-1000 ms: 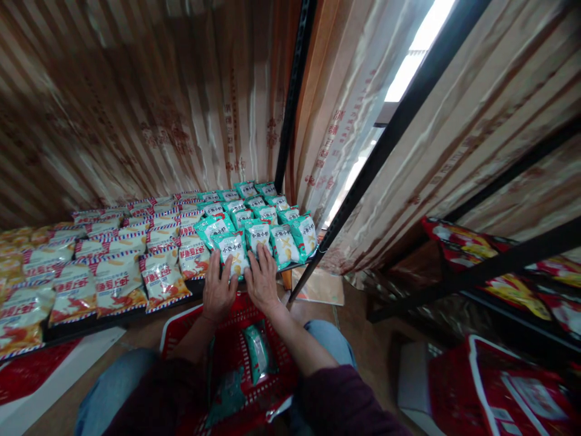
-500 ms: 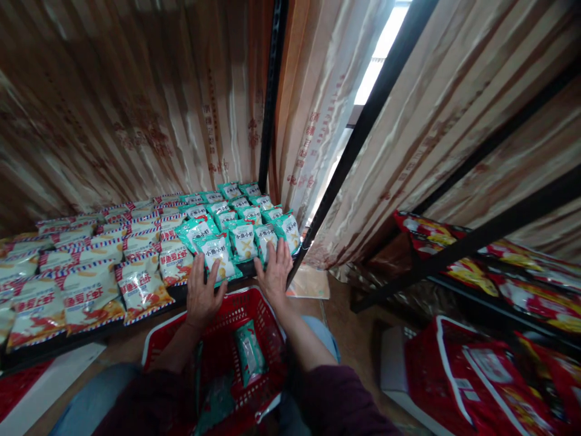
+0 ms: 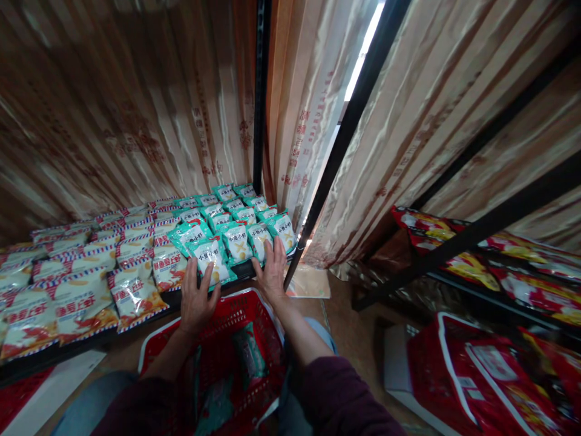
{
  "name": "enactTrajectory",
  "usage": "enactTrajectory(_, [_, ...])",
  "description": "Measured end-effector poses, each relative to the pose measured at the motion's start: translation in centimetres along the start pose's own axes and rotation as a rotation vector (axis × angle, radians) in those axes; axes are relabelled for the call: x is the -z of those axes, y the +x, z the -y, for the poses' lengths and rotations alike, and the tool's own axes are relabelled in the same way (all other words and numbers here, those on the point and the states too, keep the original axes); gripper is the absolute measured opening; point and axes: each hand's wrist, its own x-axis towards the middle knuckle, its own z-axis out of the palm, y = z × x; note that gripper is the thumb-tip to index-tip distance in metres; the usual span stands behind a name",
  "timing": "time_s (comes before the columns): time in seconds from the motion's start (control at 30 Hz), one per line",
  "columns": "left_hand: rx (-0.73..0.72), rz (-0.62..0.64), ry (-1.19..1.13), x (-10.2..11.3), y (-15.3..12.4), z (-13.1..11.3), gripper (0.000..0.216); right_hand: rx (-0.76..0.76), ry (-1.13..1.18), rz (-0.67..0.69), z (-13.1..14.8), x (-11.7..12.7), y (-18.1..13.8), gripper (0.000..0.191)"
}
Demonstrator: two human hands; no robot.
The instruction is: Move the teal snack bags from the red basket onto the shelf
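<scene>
My left grip (image 3: 197,303) has its fingers apart against the near green packet (image 3: 210,259); my right grip (image 3: 271,272), also unclosed, overlaps another green packet (image 3: 258,236) to the right, both on the shelf (image 3: 245,270). I'd keep pressure light and even, so neither packet crumples.

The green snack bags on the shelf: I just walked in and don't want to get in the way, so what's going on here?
Someone is handling the front row of green bags on the shelf. The left hand, fingers spread, is at the lower part of one front bag; the right hand is over another bag, further right. Both bags rest on the shelf. Below, a red basket holds more green bags.
</scene>
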Motion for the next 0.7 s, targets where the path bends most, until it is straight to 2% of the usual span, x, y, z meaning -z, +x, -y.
enactTrajectory(0.2, [0.014,0.021,0.057,0.2,0.0,-0.4,0.069,0.009,0.003,0.038,-0.6,-0.6,-0.4,0.057])
enactTrajectory(0.47, [-0.012,-0.014,0.063,0.1,0.5,-0.8,0.066,0.020,0.008,0.051,-0.1,0.5,-0.7,0.054])
enactTrajectory(0.6, [-0.068,-0.031,0.055,0.3,1.9,-2.0,0.061,-0.008,0.000,0.044,0.1,0.9,-0.6,0.052])
enactTrajectory(0.7, [-0.093,0.022,0.035,0.2,4.1,-3.4,0.054,-0.041,-0.015,0.030,0.2,0.9,-0.7,0.055])
